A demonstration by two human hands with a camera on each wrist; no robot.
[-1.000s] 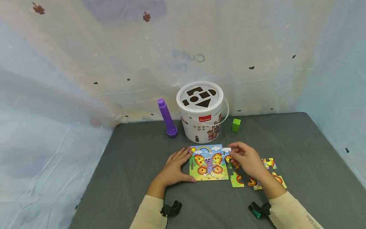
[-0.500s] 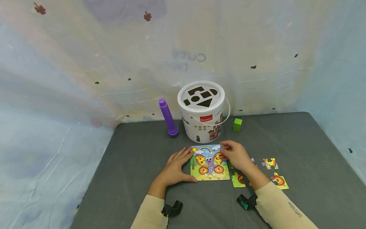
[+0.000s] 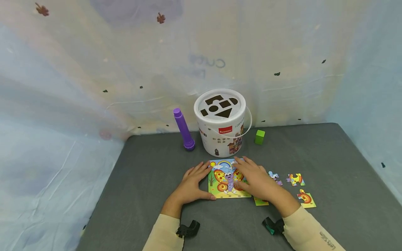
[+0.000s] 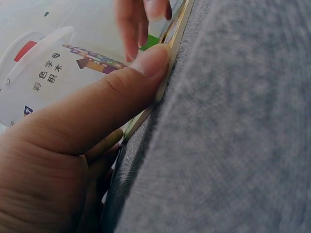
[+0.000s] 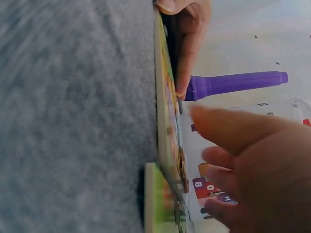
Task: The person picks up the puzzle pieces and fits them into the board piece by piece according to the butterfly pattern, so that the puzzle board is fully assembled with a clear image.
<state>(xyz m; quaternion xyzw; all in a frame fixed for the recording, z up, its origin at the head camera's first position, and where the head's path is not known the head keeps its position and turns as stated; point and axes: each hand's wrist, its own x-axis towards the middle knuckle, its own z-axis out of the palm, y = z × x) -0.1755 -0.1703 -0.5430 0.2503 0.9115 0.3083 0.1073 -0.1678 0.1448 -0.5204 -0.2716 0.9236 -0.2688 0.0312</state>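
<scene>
A butterfly picture board [image 3: 220, 192] lies flat on the grey table. Along its left edge my left hand [image 3: 190, 186] rests with fingers spread, the thumb at the near left corner; in the left wrist view the thumb [image 4: 112, 99] touches the board's edge. My right hand [image 3: 259, 179] is over the board's right part, fingers extended and apart, hiding what lies beneath. In the right wrist view that hand [image 5: 257, 160] hovers beside the board, pinching nothing visible. Puzzle pieces lie to the right: a yellow one [image 3: 296, 180], an orange-green one [image 3: 309, 203], a purple-blue one [image 3: 274, 175].
Behind the board stands a white bucket [image 3: 216, 139] with shape holes in its lid. A purple stick-shaped object [image 3: 184, 130] stands to its left, and a green block [image 3: 259, 137] sits to its right. Another piece [image 3: 260, 202] lies partly under my right forearm's side of the board.
My right hand has moved left from beside the board to over its right part; the pale piece it pinched is no longer seen in its fingers. My left hand has stayed in place.
</scene>
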